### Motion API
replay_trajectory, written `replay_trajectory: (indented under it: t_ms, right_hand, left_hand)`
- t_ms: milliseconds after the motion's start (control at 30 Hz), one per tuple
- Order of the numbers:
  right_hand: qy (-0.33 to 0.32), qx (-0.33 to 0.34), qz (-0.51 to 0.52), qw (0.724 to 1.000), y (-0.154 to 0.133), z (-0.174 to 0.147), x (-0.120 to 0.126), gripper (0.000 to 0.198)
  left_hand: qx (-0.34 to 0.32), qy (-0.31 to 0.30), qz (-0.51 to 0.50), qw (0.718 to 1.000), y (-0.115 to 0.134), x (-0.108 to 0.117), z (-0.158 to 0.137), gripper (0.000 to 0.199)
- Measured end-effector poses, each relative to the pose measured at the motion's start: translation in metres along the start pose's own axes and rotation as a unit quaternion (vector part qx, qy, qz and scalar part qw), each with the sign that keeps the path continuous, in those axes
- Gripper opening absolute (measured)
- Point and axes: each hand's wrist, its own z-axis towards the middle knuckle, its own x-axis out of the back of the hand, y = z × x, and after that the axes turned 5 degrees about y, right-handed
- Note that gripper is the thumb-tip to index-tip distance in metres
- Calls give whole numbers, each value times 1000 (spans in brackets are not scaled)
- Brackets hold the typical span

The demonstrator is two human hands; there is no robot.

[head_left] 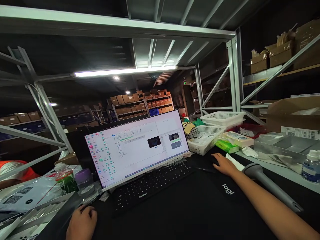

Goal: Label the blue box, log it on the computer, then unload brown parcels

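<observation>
My left hand rests on the black desk mat, left of the keyboard, with its fingers loosely curled and nothing visible in them. My right hand lies on the mat to the right of the monitor, thumb and fingers apart; what is under the palm, if anything, cannot be made out against the black. Between the hands sits a black keyboard, untouched. Behind it a monitor is lit, showing desktop icons and open windows. A grey handheld scanner lies beside my right forearm.
At left stand a purple-lidded bottle, a green-labelled bottle and a box of packets. Right are white baskets, a green packet, a clear tray and a blue-labelled bottle. A person in orange is far left.
</observation>
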Motion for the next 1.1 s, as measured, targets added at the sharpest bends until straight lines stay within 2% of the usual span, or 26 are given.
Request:
replay_trajectory:
  t_ms: [233, 367, 567, 867, 1100]
  right_hand:
    - [-26, 32, 25, 999, -1, -1, 1, 55]
    - [-50, 60, 13, 997, 10, 5, -11, 58]
    - [-33, 66, -5, 997, 20, 12, -26, 55]
    - [-43, 41, -1, 998, 7, 14, -11, 52]
    - [-54, 36, -2, 998, 7, 12, -9, 55]
  left_hand:
    - [-3, -3, 7, 1000, 6, 4, -3, 48]
    - [-5, -4, 13, 1000, 4, -2, -4, 41]
    - [-13, 2, 14, 1000, 0, -9, -5, 41]
    - [-39, 14, 1, 999, -7, -19, -5, 44]
    - [-44, 26, 14, 999, -4, -16, -2, 42]
